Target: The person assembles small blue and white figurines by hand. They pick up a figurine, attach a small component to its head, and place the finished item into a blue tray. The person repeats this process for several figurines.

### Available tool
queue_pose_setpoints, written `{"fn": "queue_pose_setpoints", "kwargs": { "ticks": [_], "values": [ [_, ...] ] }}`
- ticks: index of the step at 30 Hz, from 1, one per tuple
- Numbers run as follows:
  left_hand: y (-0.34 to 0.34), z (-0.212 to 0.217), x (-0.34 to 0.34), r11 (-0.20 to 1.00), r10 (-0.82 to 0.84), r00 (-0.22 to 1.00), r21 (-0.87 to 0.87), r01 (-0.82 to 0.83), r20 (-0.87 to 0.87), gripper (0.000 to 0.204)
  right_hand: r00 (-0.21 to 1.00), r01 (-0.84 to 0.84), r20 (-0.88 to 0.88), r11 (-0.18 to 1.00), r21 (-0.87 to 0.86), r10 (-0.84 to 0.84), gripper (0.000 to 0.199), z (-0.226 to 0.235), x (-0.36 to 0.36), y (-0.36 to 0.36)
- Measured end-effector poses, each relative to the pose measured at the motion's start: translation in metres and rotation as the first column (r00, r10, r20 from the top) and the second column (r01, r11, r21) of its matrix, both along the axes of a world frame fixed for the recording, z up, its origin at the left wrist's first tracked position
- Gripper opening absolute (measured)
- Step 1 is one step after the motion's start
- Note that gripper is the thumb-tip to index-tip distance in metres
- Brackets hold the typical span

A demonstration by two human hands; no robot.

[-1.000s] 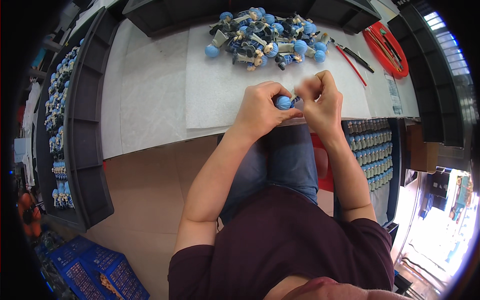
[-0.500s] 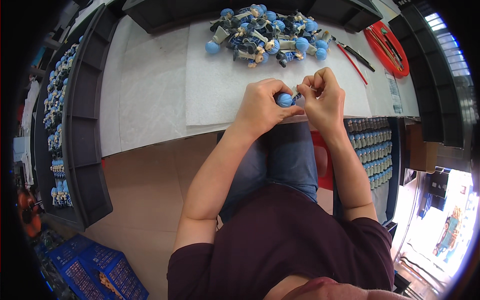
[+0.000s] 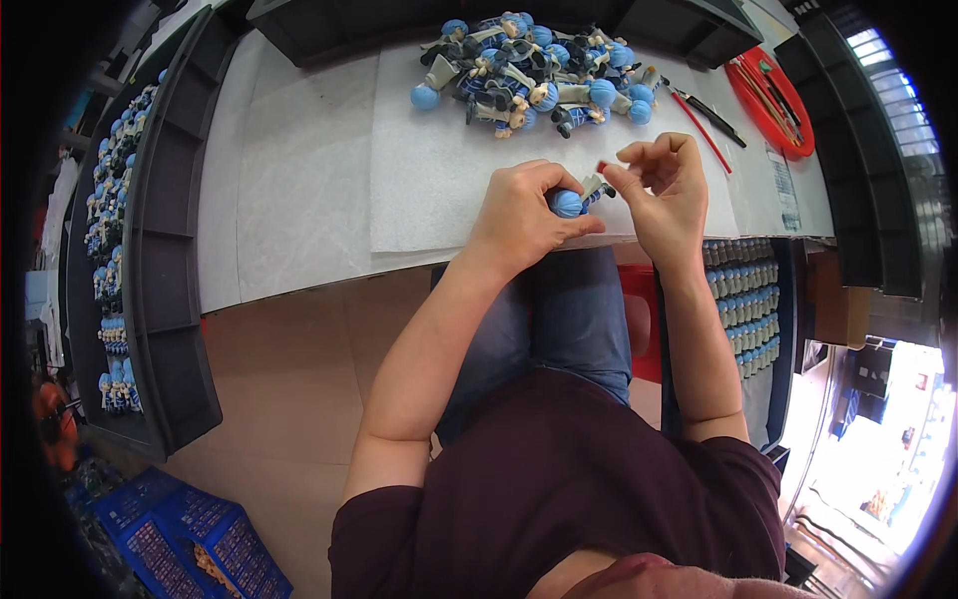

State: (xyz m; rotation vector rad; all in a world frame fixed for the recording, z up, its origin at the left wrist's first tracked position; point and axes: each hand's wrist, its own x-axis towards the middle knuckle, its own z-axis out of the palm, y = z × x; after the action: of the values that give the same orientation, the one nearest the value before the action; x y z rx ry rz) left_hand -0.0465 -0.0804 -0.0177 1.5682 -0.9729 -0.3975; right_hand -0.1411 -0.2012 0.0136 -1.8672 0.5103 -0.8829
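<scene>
Your left hand (image 3: 519, 215) is clamped around a small blue-haired figurine (image 3: 577, 198), its round blue head poking out past your thumb and its pale body pointing toward your other hand. It sits just above the near edge of the white foam sheet (image 3: 319, 150) covering the table, right in front of you. Your right hand (image 3: 664, 195) is just beside it, thumb and forefinger pinched together on a tiny red piece (image 3: 602, 166); the other fingers are fanned loose. The red piece is close to the figurine's body but apart from it.

By the look of it, you are at the fitting step: 1 figurine held steady, 1 small part brought up to it. The next move calls for a firm hold with the left hand and a fine, well-aimed approach with the right, since the part is small and easy to drop or skew.

Behind your hands lies a heap of loose figurines (image 3: 534, 75) of the same kind. To the right of the heap lie a red-handled tool (image 3: 704, 125) and a red round tray (image 3: 773, 90). A long black tray (image 3: 165, 290) on your left holds standing figurines in a row, and a rack of finished figurines (image 3: 743, 299) stands by your right knee. Blue crates (image 3: 190, 539) sit on the floor at lower left.
</scene>
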Motion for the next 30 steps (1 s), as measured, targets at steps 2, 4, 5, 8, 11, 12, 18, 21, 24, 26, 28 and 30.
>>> {"fn": "queue_pose_setpoints", "kwargs": {
  "ticks": [2, 4, 5, 8, 11, 12, 18, 21, 24, 26, 28, 30],
  "values": [
    [0.000, 0.001, 0.000, 1.000, 0.001, 1.000, -0.022, -0.001, 0.001, 0.029, 0.997, -0.064, -0.030, 0.997, 0.043, 0.065, 0.026, -0.003, 0.000, 0.001],
    [0.000, 0.000, 0.000, 1.000, 0.004, 1.000, -0.014, -0.004, 0.016, 0.029, 0.995, -0.070, -0.072, 0.996, 0.058, 0.074, 0.027, -0.005, -0.001, 0.002],
    [0.000, -0.001, 0.000, 1.000, 0.007, 1.000, -0.011, -0.007, 0.024, 0.029, 0.994, -0.046, -0.100, 0.998, 0.050, 0.051, 0.027, -0.005, -0.002, 0.003],
    [0.000, -0.001, 0.000, 1.000, 0.002, 1.000, -0.016, -0.002, 0.005, 0.029, 0.985, -0.007, -0.174, 0.999, -0.041, 0.000, 0.030, -0.003, 0.000, 0.006],
    [0.000, -0.001, 0.000, 1.000, 0.010, 1.000, -0.022, -0.010, 0.021, 0.029, 0.978, -0.033, -0.210, 0.985, -0.167, -0.003, 0.029, 0.000, 0.000, 0.010],
    [0.000, -0.001, 0.001, 1.000, 0.012, 0.999, -0.021, -0.012, 0.037, 0.029, 0.976, -0.049, -0.217, 0.977, -0.209, 0.003, 0.028, 0.001, 0.000, 0.011],
    [0.001, 0.000, 0.000, 1.000, 0.013, 0.998, -0.029, -0.011, 0.065, 0.028, 0.985, -0.040, -0.169, 0.953, -0.301, -0.012, 0.023, -0.007, 0.006, 0.013],
    [-0.001, -0.004, 0.000, 0.999, 0.025, 0.997, -0.047, -0.021, 0.067, 0.028, 0.987, -0.023, -0.157, 0.960, -0.278, -0.022, 0.024, -0.008, 0.008, 0.016],
    [-0.001, -0.006, 0.000, 0.999, 0.021, 0.998, -0.040, -0.018, 0.063, 0.028, 0.980, -0.038, -0.195, 0.926, -0.376, -0.039, 0.024, -0.011, 0.002, 0.018],
    [-0.002, -0.004, 0.002, 0.999, 0.011, 0.997, -0.052, -0.007, 0.082, 0.028, 0.988, -0.031, -0.155, 0.937, -0.347, -0.025, 0.025, -0.011, 0.009, 0.013],
    [-0.001, -0.003, 0.000, 1.000, 0.012, 0.999, -0.027, -0.010, 0.053, 0.027, 0.991, -0.018, -0.133, 0.933, -0.360, -0.032, 0.026, -0.012, 0.010, 0.012],
    [0.000, -0.003, 0.001, 1.000, 0.020, 0.999, -0.022, -0.019, 0.037, 0.027, 0.991, -0.018, -0.131, 0.912, -0.409, -0.039, 0.027, -0.016, 0.010, 0.013]
  ]
}}
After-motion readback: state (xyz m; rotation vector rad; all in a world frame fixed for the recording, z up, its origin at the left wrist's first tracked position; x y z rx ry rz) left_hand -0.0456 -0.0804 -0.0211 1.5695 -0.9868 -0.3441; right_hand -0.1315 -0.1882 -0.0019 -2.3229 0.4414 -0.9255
